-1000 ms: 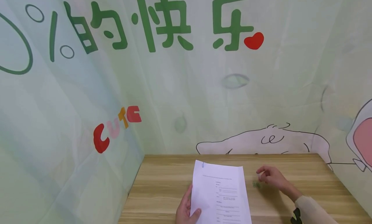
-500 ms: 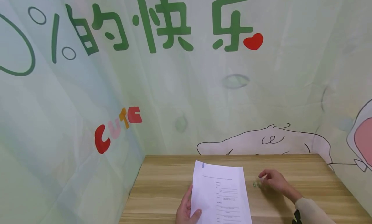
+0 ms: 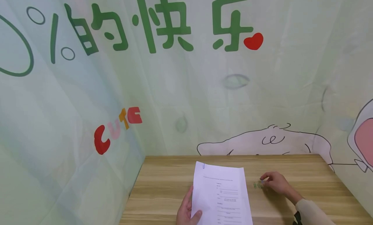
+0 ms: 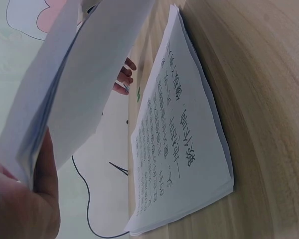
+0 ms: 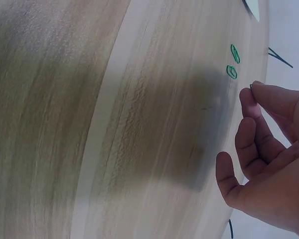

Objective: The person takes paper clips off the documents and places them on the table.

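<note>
My left hand (image 3: 188, 211) grips white printed sheets (image 3: 219, 192), a blue wire paperclip (image 3: 203, 166) on one corner; my right hand (image 5: 271, 157) pinches a tiny thin object (image 5: 251, 87), mostly hidden, near two green oval paperclips (image 5: 231, 72) on the wood-grain desk (image 3: 163, 186). Handwritten white pages (image 4: 182, 134) lie there too.

Red heart (image 3: 253, 41) and CUTE lettering (image 3: 124, 117) on pale curtain (image 3: 204, 98)

Table's (image 3: 163, 186) got that light brown, streaky wood-grain look, with a couple of little green clips (image 5: 231, 72) lying pretty much side by side, plus, going by the left wrist view, some stacked handwritten papers (image 4: 177, 134).
</note>
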A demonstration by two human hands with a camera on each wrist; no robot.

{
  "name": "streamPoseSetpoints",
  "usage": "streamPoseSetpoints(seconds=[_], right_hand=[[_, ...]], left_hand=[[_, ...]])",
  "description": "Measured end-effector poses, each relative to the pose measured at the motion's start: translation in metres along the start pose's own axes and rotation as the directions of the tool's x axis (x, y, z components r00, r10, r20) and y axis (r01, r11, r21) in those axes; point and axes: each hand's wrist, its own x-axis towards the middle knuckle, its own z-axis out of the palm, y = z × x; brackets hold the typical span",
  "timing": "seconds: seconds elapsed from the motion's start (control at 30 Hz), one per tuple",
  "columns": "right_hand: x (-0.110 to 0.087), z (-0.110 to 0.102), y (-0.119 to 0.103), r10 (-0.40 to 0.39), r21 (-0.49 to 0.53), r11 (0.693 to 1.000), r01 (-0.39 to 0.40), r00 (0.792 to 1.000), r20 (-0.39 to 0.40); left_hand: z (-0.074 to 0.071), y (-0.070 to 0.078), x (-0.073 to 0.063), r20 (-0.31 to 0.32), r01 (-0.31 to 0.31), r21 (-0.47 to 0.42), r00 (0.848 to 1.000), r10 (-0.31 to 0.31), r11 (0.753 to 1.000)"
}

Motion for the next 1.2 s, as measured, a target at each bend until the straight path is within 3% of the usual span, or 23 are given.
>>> streamPoseSetpoints(seconds=[0.43, 0.83, 0.93, 1.2], right_hand=[[-0.002, 0.003, 0.004, -0.041, -0.013, 0.999, 0.041, 0.999, 0.006], [-0.001, 0.011, -0.005, 0.081, -0.102, 0.991, -0.083, 0.996, -0.021], [-0.002, 0.011, -0.008, 0.082, -0.105, 0.991, -0.083, 0.996, -0.021], [-0.003, 0.011, -0.011, 0.050, -0.128, 0.990, -0.054, 0.998, -0.034]], left_hand=[[0.001, -0.005, 0.000, -0.007, -0.046, -0.025, 0.999, 0.046, 0.999], [0.000, -0.008, 0.001, 0.031, -0.068, -0.016, 0.997, 0.069, 0.998], [0.000, -0.008, 0.001, 0.035, -0.076, -0.018, 0.996, 0.076, 0.997], [0.001, -0.004, 0.000, 0.024, -0.030, -0.014, 0.999, 0.031, 0.999]])
